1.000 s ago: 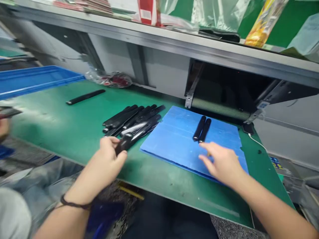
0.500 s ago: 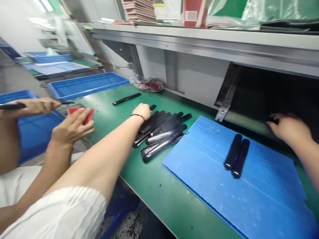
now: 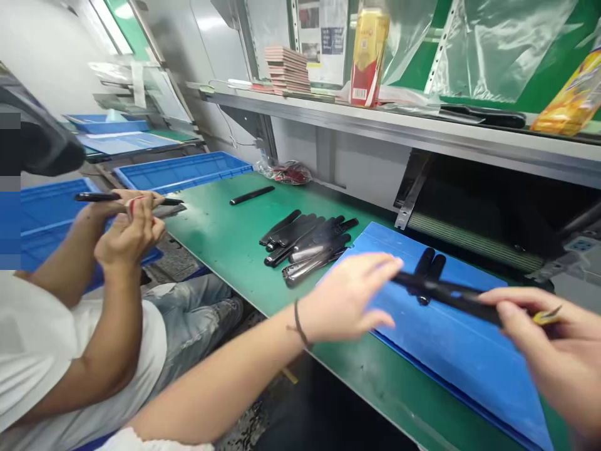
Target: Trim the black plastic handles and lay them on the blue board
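Observation:
My right hand (image 3: pixel 554 341) is closed round one end of a long black slim part (image 3: pixel 446 293), held level above the blue corrugated sheet (image 3: pixel 451 357). Fingers of my left hand (image 3: pixel 350 294) are stretched out and touch the part's other end. Two short black pieces (image 3: pixel 428 270) lie side by side on the sheet behind it. A pile of several black slim parts (image 3: pixel 305 241) lies on the green table (image 3: pixel 225 232) to the left of the sheet.
A co-worker at the left holds a black part (image 3: pixel 101 196) in both hands. Blue trays (image 3: pixel 181 170) stand behind. One lone black part (image 3: pixel 251 195) and a plastic bag (image 3: pixel 286 172) lie near the wall. A shelf (image 3: pixel 375 122) with boxes overhangs a dark opening (image 3: pixel 483 213).
My right hand came back from the dark opening with a black part. My left hand left the pile and moved right to the part's end. The view swung left and up.

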Demonstrator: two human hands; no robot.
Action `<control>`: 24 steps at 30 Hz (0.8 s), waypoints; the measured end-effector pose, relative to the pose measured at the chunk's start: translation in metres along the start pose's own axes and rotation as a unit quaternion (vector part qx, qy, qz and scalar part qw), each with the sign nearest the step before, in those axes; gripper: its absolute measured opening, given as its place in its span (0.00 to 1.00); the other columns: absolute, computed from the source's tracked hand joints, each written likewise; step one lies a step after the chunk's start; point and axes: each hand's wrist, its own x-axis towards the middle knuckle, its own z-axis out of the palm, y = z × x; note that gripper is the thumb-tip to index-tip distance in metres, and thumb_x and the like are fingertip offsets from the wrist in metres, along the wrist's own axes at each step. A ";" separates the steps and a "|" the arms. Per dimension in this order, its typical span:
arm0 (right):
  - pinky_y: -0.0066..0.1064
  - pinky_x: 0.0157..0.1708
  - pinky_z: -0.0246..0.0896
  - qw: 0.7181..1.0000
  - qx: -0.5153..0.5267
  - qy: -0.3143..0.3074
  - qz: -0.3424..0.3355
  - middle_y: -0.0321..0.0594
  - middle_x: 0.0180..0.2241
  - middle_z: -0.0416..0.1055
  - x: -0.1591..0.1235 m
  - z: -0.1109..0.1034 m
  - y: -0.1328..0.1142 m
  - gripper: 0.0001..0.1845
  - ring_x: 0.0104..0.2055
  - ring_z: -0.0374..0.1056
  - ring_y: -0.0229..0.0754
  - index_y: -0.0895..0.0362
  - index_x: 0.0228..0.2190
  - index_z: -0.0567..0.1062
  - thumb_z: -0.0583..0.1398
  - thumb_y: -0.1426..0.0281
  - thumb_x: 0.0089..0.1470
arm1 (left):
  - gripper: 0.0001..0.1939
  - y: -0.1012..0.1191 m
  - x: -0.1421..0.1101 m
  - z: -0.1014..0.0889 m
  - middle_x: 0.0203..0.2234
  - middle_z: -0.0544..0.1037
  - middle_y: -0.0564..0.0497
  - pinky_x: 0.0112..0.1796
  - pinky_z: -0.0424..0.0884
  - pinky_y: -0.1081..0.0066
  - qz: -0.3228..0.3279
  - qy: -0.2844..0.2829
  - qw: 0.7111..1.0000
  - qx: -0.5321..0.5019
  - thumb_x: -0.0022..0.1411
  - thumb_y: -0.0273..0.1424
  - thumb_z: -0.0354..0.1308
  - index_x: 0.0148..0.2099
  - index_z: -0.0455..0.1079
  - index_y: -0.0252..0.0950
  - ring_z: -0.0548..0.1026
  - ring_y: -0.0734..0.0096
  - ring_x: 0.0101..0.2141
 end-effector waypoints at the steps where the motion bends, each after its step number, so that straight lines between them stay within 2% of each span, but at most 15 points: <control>1: 0.33 0.14 0.55 0.995 0.076 -0.060 -0.013 0.38 0.20 0.73 -0.016 0.001 -0.014 0.13 0.15 0.62 0.41 0.43 0.34 0.84 0.64 0.50 0.58 | 0.46 0.027 -0.007 0.008 0.67 0.66 0.30 0.62 0.66 0.43 0.009 -0.039 0.998 -0.043 0.67 0.57 0.56 0.75 0.53 0.34 0.67 0.39 0.64; 2: 0.32 0.16 0.59 0.983 0.150 -0.103 -0.022 0.38 0.23 0.74 -0.031 0.003 -0.027 0.13 0.17 0.65 0.40 0.44 0.33 0.83 0.64 0.52 0.59 | 0.43 0.049 -0.015 0.015 0.63 0.70 0.30 0.58 0.71 0.44 0.005 -0.078 0.993 -0.089 0.70 0.55 0.54 0.76 0.51 0.35 0.72 0.39 0.60; 3: 0.31 0.18 0.63 0.966 0.218 -0.135 -0.028 0.38 0.25 0.75 -0.046 0.009 -0.038 0.12 0.20 0.67 0.40 0.45 0.38 0.83 0.64 0.53 0.61 | 0.41 0.067 -0.025 0.021 0.59 0.74 0.31 0.53 0.75 0.46 -0.017 -0.109 0.983 -0.147 0.72 0.52 0.52 0.77 0.50 0.37 0.76 0.42 0.55; 4: 0.30 0.19 0.64 0.951 0.271 -0.148 -0.026 0.37 0.27 0.75 -0.059 0.015 -0.048 0.13 0.22 0.68 0.40 0.46 0.45 0.81 0.63 0.56 0.62 | 0.37 0.080 -0.035 0.025 0.53 0.78 0.34 0.47 0.77 0.51 -0.051 -0.127 0.966 -0.221 0.74 0.50 0.50 0.76 0.50 0.38 0.79 0.47 0.47; 5: 0.28 0.19 0.63 0.940 0.313 -0.134 -0.023 0.35 0.27 0.73 -0.073 0.024 -0.055 0.19 0.22 0.67 0.38 0.46 0.54 0.77 0.64 0.58 0.63 | 0.34 0.090 -0.046 0.028 0.45 0.79 0.39 0.40 0.79 0.57 -0.094 -0.127 0.937 -0.313 0.75 0.48 0.48 0.75 0.52 0.39 0.80 0.55 0.39; 6: 0.27 0.20 0.63 0.933 0.340 -0.118 -0.031 0.33 0.27 0.72 -0.086 0.033 -0.060 0.25 0.23 0.67 0.37 0.46 0.60 0.72 0.64 0.61 0.63 | 0.32 0.098 -0.056 0.030 0.39 0.78 0.44 0.33 0.79 0.62 -0.142 -0.109 0.892 -0.416 0.76 0.48 0.47 0.74 0.55 0.40 0.77 0.63 0.30; 8: 0.27 0.23 0.64 0.927 0.351 -0.103 -0.081 0.33 0.29 0.71 -0.113 0.053 -0.068 0.28 0.26 0.68 0.37 0.47 0.60 0.71 0.67 0.65 0.61 | 0.27 0.110 -0.076 0.034 0.31 0.71 0.51 0.22 0.73 0.71 -0.235 -0.040 0.765 -0.598 0.76 0.49 0.47 0.66 0.64 0.40 0.67 0.76 0.20; 9: 0.27 0.26 0.66 0.925 0.348 -0.105 -0.114 0.34 0.31 0.72 -0.125 0.062 -0.071 0.24 0.28 0.69 0.37 0.48 0.56 0.74 0.68 0.67 0.59 | 0.25 0.116 -0.085 0.036 0.30 0.67 0.53 0.18 0.70 0.74 -0.274 -0.007 0.700 -0.659 0.76 0.49 0.48 0.61 0.68 0.38 0.63 0.80 0.18; 10: 0.28 0.28 0.67 0.922 0.344 -0.106 -0.139 0.35 0.32 0.72 -0.136 0.070 -0.074 0.18 0.30 0.70 0.37 0.50 0.51 0.77 0.68 0.69 0.59 | 0.23 0.121 -0.093 0.038 0.28 0.65 0.54 0.17 0.69 0.76 -0.308 0.020 0.648 -0.697 0.75 0.49 0.49 0.57 0.70 0.37 0.61 0.81 0.17; 11: 0.29 0.30 0.68 0.921 0.342 -0.106 -0.156 0.36 0.32 0.72 -0.146 0.078 -0.077 0.12 0.30 0.71 0.36 0.51 0.46 0.79 0.67 0.71 0.60 | 0.22 0.126 -0.100 0.039 0.27 0.64 0.55 0.16 0.67 0.77 -0.337 0.045 0.611 -0.716 0.74 0.48 0.52 0.54 0.72 0.35 0.61 0.80 0.18; 12: 0.29 0.30 0.68 0.919 0.344 -0.103 -0.163 0.36 0.32 0.72 -0.154 0.085 -0.081 0.08 0.30 0.71 0.36 0.53 0.42 0.80 0.66 0.73 0.61 | 0.22 0.131 -0.107 0.040 0.26 0.63 0.55 0.16 0.66 0.79 -0.363 0.065 0.586 -0.722 0.73 0.48 0.54 0.54 0.72 0.35 0.61 0.80 0.19; 14: 0.28 0.30 0.67 0.919 0.350 -0.091 -0.158 0.35 0.30 0.73 -0.164 0.095 -0.090 0.04 0.28 0.70 0.35 0.54 0.37 0.80 0.64 0.75 0.62 | 0.25 0.139 -0.117 0.040 0.23 0.61 0.57 0.15 0.60 0.82 -0.409 0.098 0.553 -0.719 0.71 0.48 0.57 0.59 0.71 0.35 0.60 0.80 0.20; 17: 0.28 0.30 0.65 0.916 0.364 -0.077 -0.153 0.34 0.27 0.74 -0.167 0.106 -0.103 0.05 0.28 0.70 0.35 0.54 0.32 0.79 0.66 0.74 0.61 | 0.31 0.146 -0.129 0.034 0.23 0.59 0.59 0.16 0.55 0.84 -0.452 0.134 0.531 -0.704 0.70 0.50 0.59 0.66 0.67 0.36 0.57 0.82 0.19; 21: 0.28 0.30 0.65 0.912 0.384 -0.078 -0.125 0.33 0.26 0.74 -0.162 0.110 -0.117 0.07 0.28 0.69 0.34 0.54 0.30 0.78 0.65 0.75 0.62 | 0.29 0.145 -0.143 0.019 0.25 0.63 0.57 0.14 0.55 0.83 -0.461 0.151 0.520 -0.704 0.69 0.48 0.60 0.64 0.69 0.35 0.57 0.83 0.18; 24: 0.30 0.30 0.63 0.907 0.402 -0.045 -0.122 0.33 0.27 0.73 -0.159 0.111 -0.122 0.06 0.28 0.67 0.36 0.53 0.31 0.78 0.67 0.75 0.60 | 0.24 0.135 -0.154 0.005 0.32 0.67 0.52 0.13 0.55 0.83 -0.455 0.219 0.486 -0.713 0.72 0.43 0.58 0.62 0.70 0.34 0.59 0.84 0.18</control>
